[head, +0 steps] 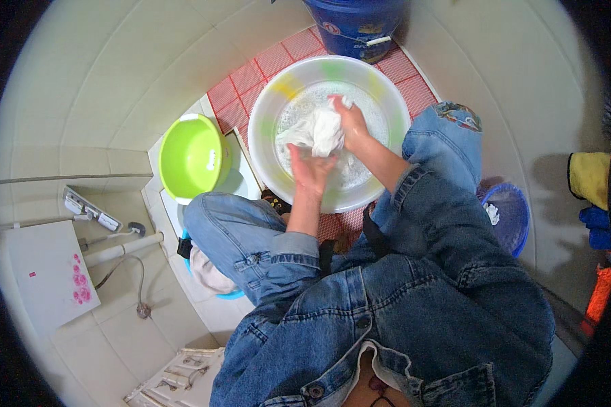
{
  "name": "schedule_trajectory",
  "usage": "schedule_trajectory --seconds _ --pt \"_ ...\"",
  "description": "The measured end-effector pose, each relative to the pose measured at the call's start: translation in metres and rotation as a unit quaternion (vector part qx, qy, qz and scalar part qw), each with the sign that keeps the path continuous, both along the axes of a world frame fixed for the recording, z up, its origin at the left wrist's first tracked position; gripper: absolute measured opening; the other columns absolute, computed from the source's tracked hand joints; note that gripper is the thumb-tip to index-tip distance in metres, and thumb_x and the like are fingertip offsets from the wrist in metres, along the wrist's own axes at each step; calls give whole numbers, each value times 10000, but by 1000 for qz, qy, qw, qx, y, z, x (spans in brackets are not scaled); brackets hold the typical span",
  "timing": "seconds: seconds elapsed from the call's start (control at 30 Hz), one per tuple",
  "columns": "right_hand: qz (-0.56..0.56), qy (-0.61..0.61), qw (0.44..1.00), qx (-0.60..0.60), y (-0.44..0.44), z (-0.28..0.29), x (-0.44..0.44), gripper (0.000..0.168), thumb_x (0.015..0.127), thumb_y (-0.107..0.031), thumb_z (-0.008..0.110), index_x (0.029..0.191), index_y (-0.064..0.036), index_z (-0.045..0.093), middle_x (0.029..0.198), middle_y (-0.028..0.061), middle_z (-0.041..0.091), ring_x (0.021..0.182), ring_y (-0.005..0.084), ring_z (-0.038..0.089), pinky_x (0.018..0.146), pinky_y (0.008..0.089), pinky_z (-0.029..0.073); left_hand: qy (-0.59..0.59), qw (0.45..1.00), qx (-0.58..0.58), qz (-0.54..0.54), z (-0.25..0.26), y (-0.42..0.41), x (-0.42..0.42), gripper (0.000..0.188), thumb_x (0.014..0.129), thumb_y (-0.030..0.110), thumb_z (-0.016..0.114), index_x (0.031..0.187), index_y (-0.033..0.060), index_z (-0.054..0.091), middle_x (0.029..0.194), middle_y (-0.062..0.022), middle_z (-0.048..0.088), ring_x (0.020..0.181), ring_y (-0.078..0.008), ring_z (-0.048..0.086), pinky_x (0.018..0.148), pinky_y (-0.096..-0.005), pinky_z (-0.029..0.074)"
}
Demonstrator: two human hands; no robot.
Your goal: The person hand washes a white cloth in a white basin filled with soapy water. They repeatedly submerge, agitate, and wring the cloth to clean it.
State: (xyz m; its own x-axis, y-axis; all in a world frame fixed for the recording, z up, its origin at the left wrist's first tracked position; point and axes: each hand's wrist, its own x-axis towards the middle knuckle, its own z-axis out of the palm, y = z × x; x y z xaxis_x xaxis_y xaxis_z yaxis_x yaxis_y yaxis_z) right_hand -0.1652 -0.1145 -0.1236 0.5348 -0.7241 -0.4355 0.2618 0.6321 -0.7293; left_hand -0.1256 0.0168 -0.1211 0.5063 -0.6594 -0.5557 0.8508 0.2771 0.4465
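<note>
Both my hands are inside a large whitish plastic basin [267, 119] with yellow and green patches. A wet white cloth [327, 129], bunched into a lump, is between them above sudsy water [356, 170]. My left hand [310, 170] supports the cloth from below with its palm up and fingers loosely spread. On the cloth's right side my right hand [351, 119] grips it, with part of the cloth showing near the thumb and fingers. The cloth hides some of the fingertips.
Behind the basin stands a blue bucket [356, 30] on a red floor mat [239, 96]. A lime green basin [191, 157] is at the left, and a blue basin [230, 294] with cloth lies beside my left knee. At the right is a blue waste bin [514, 219]. Tiled walls surround the space.
</note>
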Motion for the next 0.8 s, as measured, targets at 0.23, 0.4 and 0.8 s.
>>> schedule_trajectory --seconds 0.23,0.4,0.8 --pt "188 120 832 -508 78 6 -22 254 787 -284 578 828 -34 583 798 176 589 740 349 567 677 424 439 63 981 -156 -96 -21 6 11 676 824 587 439 1229 47 400 1175 -170 496 1087 -292 484 917 -445 397" --pt "189 66 762 -616 95 4 -35 283 766 -319 593 767 -35 582 765 190 590 726 377 565 667 445 436 34 966 -234 -102 -66 18 21 466 880 407 440 1126 14 480 1065 -144 567 947 -253 565 798 -358 486" --pt "182 139 808 -543 98 29 -35 327 804 -356 561 764 -34 605 749 189 592 702 369 565 626 426 430 55 975 -171 -129 -40 24 27 315 886 344 477 1021 62 513 948 -92 561 828 -218 561 722 -372 488"
